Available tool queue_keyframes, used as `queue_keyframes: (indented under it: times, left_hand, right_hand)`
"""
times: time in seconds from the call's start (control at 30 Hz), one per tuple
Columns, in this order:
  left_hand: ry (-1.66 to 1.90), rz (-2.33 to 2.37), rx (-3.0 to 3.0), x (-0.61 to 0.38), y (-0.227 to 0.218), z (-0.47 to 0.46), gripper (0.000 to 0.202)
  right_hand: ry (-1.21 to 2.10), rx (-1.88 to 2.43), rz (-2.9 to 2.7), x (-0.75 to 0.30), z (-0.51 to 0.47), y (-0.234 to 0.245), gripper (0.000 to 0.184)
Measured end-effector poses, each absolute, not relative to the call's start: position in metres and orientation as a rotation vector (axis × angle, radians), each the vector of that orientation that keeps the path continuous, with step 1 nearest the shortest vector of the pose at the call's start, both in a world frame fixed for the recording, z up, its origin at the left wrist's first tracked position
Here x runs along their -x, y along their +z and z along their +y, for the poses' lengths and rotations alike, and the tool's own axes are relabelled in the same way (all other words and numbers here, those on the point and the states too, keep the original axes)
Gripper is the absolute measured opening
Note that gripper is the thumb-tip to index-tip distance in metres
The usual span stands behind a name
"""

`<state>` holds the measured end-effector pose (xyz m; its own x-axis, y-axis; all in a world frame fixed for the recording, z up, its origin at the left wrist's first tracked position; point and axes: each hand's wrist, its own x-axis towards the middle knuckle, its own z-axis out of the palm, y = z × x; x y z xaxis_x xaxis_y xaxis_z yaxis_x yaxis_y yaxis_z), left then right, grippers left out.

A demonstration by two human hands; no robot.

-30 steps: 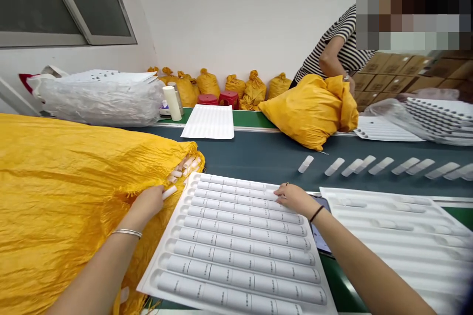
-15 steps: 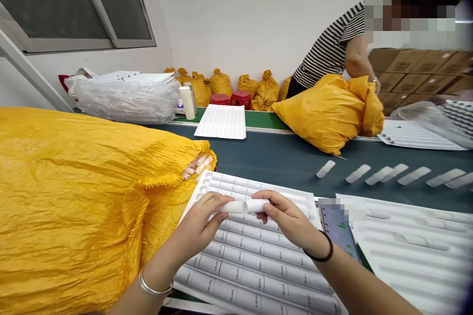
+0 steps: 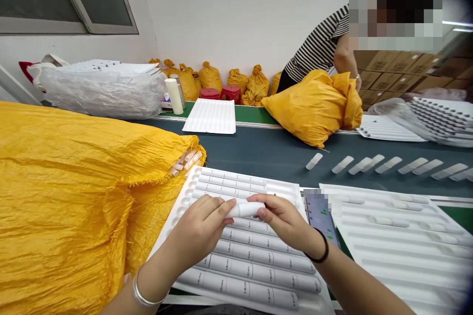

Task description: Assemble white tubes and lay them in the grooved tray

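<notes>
Level with each other above a white ridged tray (image 3: 168, 251), my left hand (image 3: 199, 226) and my right hand (image 3: 288, 221) are both closed on a short white tube (image 3: 247, 209). The left fingers wrap its left end; the right thumb and fingers pinch its right end. A seam shows between two pieces that now sit end to end. How deeply they fit together I cannot tell. Beneath my hands, rows of white printed tubes (image 3: 240, 268) lie in the tray's grooves.
A large yellow sack (image 3: 66, 182) with tubes in its mouth lies left. On the dark conveyor belt (image 3: 254, 152) several tubes (image 3: 343, 164) lie in a row. A phone (image 3: 321, 216) sits beside a second tray (image 3: 373, 251). Across the belt, a person in stripes (image 3: 314, 42) bends over another yellow sack (image 3: 314, 106).
The two white pieces, apart with an open end showing before, now meet end to end between my hands. The view has shifted slightly right. The co-worker stays bent at the far sack.
</notes>
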<state>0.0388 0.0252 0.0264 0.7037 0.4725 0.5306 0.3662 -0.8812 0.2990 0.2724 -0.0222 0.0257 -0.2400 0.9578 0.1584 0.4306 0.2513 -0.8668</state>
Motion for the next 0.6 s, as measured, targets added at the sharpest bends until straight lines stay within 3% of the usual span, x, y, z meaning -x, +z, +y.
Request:
queue_keyframes:
  times: [0.13, 0.33, 0.47, 0.6]
  left_hand:
    - [0.918, 0.585, -2.928, -0.043, 0.022, 0.023, 0.057]
    - [0.815, 0.553, -2.885, -0.044, 0.001, 0.007, 0.066]
    - [0.573, 0.555, -2.885, -0.034, -0.018, 0.002, 0.063]
    - [0.739, 1.046, -2.694, -0.009, -0.025, 0.028, 0.041]
  right_hand:
    - [1.15, 1.252, -1.644, -0.267, -0.029, 0.024, 0.035]
    - [1.013, 1.294, -1.851, -0.249, -0.05, 0.018, 0.03]
    - [0.782, 1.622, -2.188, -0.255, -0.029, 0.002, 0.026]
    - [0.394, 2.207, -1.751, -0.323, 0.034, 0.002, 0.024]
